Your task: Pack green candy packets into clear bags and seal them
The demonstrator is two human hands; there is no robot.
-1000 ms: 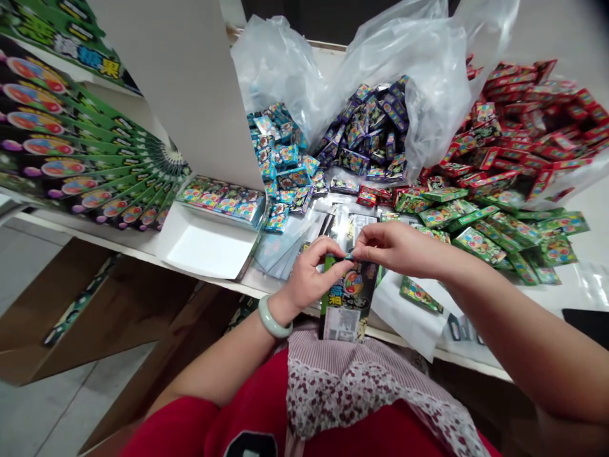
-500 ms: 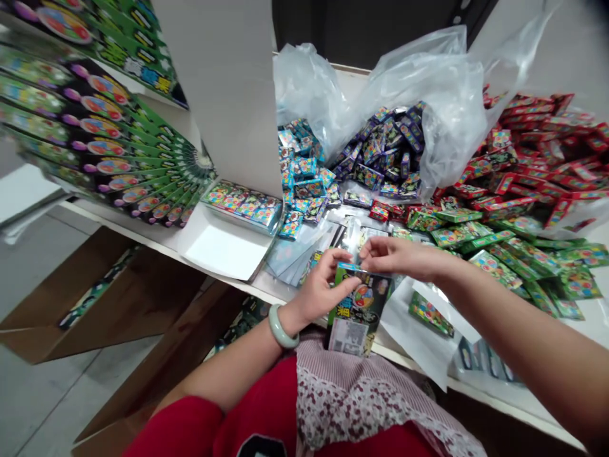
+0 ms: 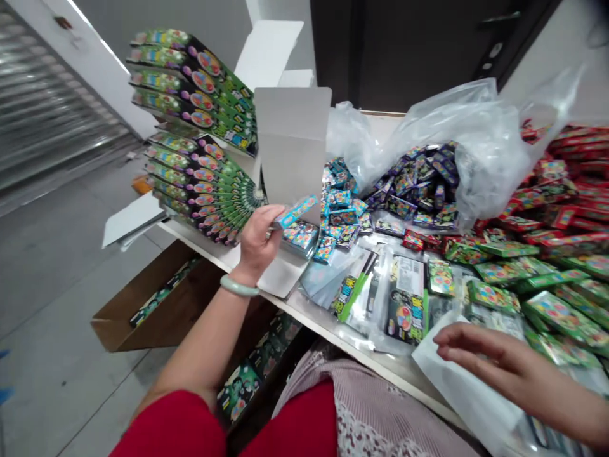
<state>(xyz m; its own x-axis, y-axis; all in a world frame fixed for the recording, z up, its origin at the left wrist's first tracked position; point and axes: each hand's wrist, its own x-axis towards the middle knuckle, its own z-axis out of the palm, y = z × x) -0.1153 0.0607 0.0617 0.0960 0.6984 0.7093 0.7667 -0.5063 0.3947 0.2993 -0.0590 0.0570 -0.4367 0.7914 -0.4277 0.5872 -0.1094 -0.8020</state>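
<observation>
While the left hand point(image 3: 257, 238) pinches a small blue packet point(image 3: 295, 212) between thumb and fingers, raised just beside a white card box point(image 3: 292, 146), the right hand point(image 3: 504, 368) lies open, fingers loosely spread and empty, at a white paper sheet point(image 3: 457, 362). Green packets point(image 3: 495, 297) lie just past that sheet.

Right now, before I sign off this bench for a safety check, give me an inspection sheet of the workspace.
Surface: white bench, crowded along most of its length.
Job's things: teal packet; heaps of teal packets, purple packets, red packets and green packets.
Hands: left hand grips the teal packet; right hand open over a white sheet.
Clutter: clear plastic bags; clear sleeves.
Cables: nothing seen.
Surroundings: fanned green display cards; cardboard box on the floor; roller shutter.
</observation>
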